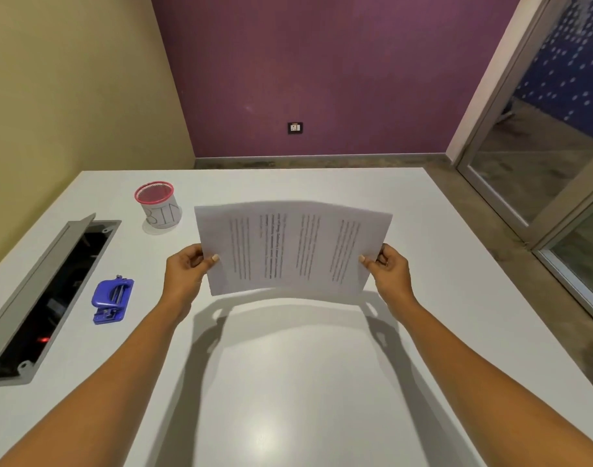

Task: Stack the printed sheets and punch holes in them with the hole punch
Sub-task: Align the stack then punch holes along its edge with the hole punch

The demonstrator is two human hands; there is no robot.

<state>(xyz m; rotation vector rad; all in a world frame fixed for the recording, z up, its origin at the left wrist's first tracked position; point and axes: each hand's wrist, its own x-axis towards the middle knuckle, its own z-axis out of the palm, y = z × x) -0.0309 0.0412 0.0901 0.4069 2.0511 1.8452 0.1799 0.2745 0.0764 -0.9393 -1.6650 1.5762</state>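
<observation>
The printed sheets (pixel 291 247) are held up above the white table (pixel 288 382), turned sideways so the text lines run vertically. My left hand (pixel 185 273) pinches their left edge, thumb on the front. My right hand (pixel 387 274) pinches the right edge in the same way. The sheets bow slightly upward in the middle and cast a shadow on the table below. A blue hole punch (pixel 112 299) lies on the table to the left of my left forearm, apart from both hands.
A red-rimmed mesh cup (pixel 157 204) with a paper label stands at the back left. An open grey cable hatch (pixel 44 298) is sunk in the table's left side. A glass door (pixel 541 163) is at the right.
</observation>
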